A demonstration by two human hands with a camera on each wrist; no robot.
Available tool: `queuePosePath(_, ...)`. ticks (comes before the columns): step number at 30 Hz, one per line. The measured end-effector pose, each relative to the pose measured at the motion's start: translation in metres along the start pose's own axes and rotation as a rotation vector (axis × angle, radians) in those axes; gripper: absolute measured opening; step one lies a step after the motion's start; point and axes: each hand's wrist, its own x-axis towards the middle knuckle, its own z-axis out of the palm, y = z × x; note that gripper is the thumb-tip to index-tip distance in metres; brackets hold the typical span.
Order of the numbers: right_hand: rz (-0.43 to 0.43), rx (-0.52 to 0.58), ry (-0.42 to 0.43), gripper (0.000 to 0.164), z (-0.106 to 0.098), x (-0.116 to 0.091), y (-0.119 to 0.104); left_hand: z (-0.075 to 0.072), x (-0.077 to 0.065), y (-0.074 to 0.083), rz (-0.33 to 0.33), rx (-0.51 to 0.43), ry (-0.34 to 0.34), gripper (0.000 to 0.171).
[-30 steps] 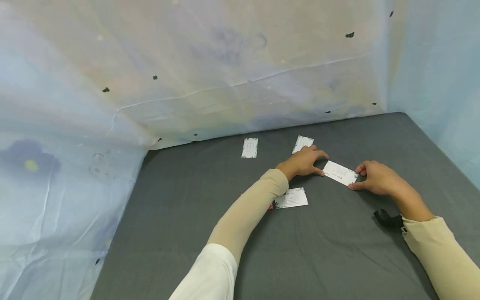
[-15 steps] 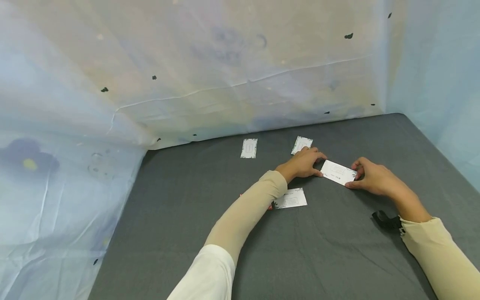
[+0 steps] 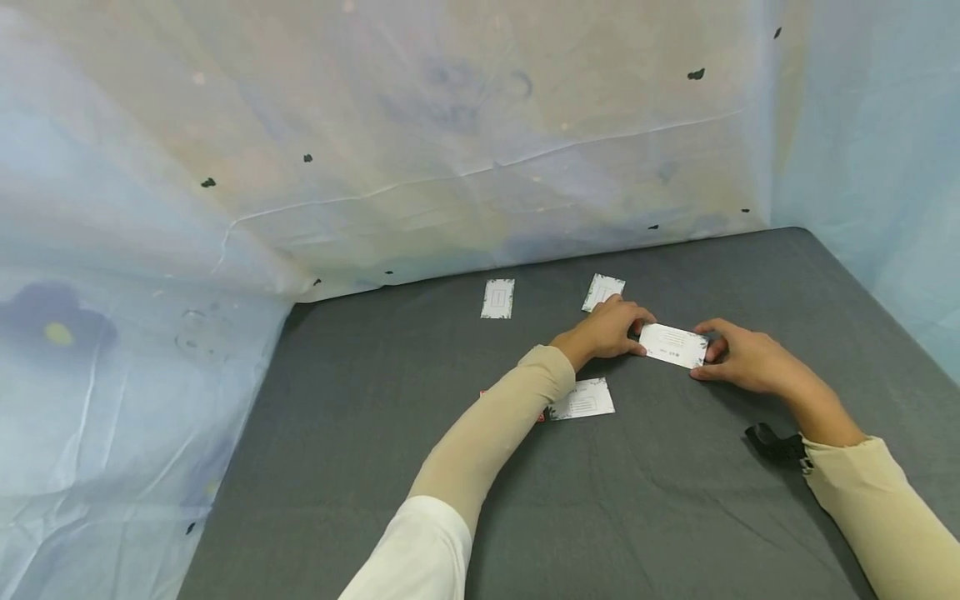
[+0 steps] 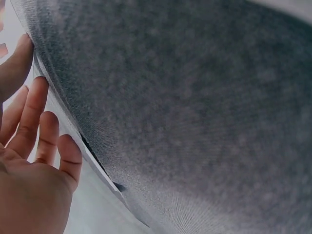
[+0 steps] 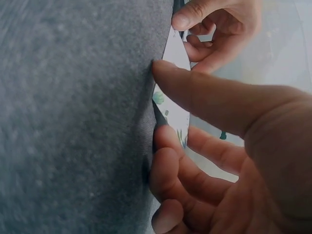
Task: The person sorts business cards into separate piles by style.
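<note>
A white printed card [image 3: 672,345] with leafy corners lies between both hands over the grey cloth. My left hand [image 3: 603,327] holds its left end, thumb at the near corner and index finger at the far one. At the opposite end, my right hand [image 3: 750,358] grips the card with its thumb along the near edge and fingers curled at the far side. In the right wrist view, the right thumb [image 5: 175,80] overlaps the card [image 5: 175,109], and the left hand [image 5: 224,29] meets its other end. The left wrist view shows the left hand [image 4: 36,161] beside the cloth, fingers bent.
Two similar cards, a left one [image 3: 497,298] and a right one [image 3: 602,291], lie near the back edge. Another card [image 3: 583,399] lies nearer, beside a red piece [image 3: 540,416] mostly hidden by the left forearm. Patterned fabric walls [image 3: 480,142] enclose the back and sides.
The card has shifted slightly left and turned a little straighter. My right hand's fingers have closed further around its right end; the left hand has barely moved.
</note>
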Motion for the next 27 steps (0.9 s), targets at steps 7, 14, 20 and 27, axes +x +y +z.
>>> queuePosePath(7,-0.006,-0.001,0.031,0.076,0.0,-0.002,0.0,0.003,0.003,0.0,0.007,-0.036,0.003,0.06)
queuePosePath(14,-0.009,-0.023,0.087,0.073,-0.002,-0.004,-0.001,0.0,0.004,0.0,0.016,-0.104,0.023,0.067)
queuePosePath(20,-0.017,-0.02,0.095,0.073,-0.001,0.0,-0.004,-0.004,0.0,-0.001,0.01,-0.111,0.026,0.067)
queuePosePath(27,-0.055,-0.004,0.119,0.071,-0.005,0.008,-0.01,-0.018,-0.007,-0.004,-0.006,-0.086,0.07,0.065)
